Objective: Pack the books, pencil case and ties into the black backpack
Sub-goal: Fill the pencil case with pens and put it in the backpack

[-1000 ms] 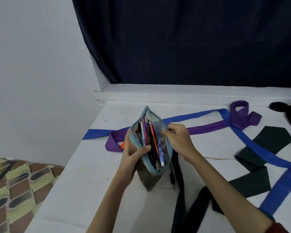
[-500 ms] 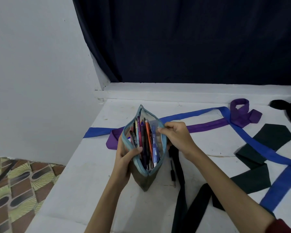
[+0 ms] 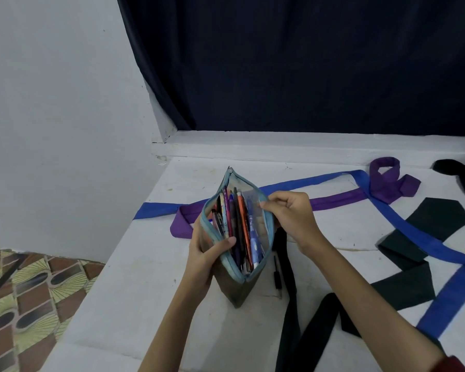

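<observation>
Your white desk [image 3: 134,291]: blue tie [image 3: 403,224], purple tie [image 3: 333,201], dark green tie [image 3: 411,267], black tie [image 3: 287,304] sprawled across; black pen [image 3: 277,277] beside black tie.

- Home room, likely a bedroom: plain white wall [image 3: 59,116], dark navy curtain [image 3: 306,63] over a white ledge [image 3: 279,149]
- White-painted worktop [image 3: 134,291] in the corner
- Patterned brown-and-yellow floor covering [image 3: 24,304]

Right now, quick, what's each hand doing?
Left hand: grips the open pencil case by its left side.
Right hand: pinches the case's right rim.
</observation>
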{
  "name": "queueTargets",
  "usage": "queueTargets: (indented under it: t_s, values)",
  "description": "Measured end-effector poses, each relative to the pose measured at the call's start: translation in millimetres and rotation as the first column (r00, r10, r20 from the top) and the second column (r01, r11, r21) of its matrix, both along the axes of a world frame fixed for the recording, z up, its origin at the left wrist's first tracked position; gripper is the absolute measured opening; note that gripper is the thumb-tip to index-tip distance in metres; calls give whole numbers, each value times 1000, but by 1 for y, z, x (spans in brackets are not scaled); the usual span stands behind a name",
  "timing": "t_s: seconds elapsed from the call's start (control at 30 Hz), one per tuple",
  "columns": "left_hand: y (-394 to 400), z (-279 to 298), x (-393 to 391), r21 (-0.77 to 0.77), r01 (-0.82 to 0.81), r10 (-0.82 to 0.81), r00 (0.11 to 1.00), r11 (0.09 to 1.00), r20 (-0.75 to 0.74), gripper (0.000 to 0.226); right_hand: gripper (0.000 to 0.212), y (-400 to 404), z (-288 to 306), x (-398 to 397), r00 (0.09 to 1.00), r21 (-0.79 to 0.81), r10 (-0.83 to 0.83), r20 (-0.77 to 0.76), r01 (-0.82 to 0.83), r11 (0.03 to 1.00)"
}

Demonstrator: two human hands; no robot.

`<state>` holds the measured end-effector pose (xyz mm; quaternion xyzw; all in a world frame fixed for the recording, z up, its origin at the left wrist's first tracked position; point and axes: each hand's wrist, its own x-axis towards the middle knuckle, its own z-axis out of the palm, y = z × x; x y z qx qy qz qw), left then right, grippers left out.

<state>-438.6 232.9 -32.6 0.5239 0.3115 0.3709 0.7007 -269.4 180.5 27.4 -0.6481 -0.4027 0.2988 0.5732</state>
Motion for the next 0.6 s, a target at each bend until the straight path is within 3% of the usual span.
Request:
queueTargets:
  t_s: [0.1,0.2,0.23,0.3,0.37,0.4,0.47,0.6]
  values:
    - [0,-2,-3,-51,9,-8,1000,999,19,89,26,-1,3,1,992,-37,74,-99,-78,996]
    - [0,-4,-5,-87,9,-7,999,996,33,91,38,-2,-4,6,977,-114,-27,-212,3,994]
    - [0,-5,-6,-88,5,-3,1000,996,29,91,38,-2,-9,7,990,-180,-74,-123,51,982]
    - [1,-6,-6,-93,-1,3,1000,996,23,92,31,-3,-23,11,964,-384,16,267,91,919]
    - [1,-6,-6,-100,-11,13,1000,995,19,92,23,-5,-36,8,799,-587,278,533,112,802]
    - [1,-6,-6,-98,-14,16,1000,995,17,92,23,-6,-42,5,722,-633,359,591,139,761]
    - [3,-5,-5,-96,-12,14,1000,995,24,92,26,-6,-51,1,667,-627,377,642,174,759]
    - [7,-3,-7,-86,-11,13,1000,996,28,91,21,0,-57,6,705,-612,321,632,201,765]
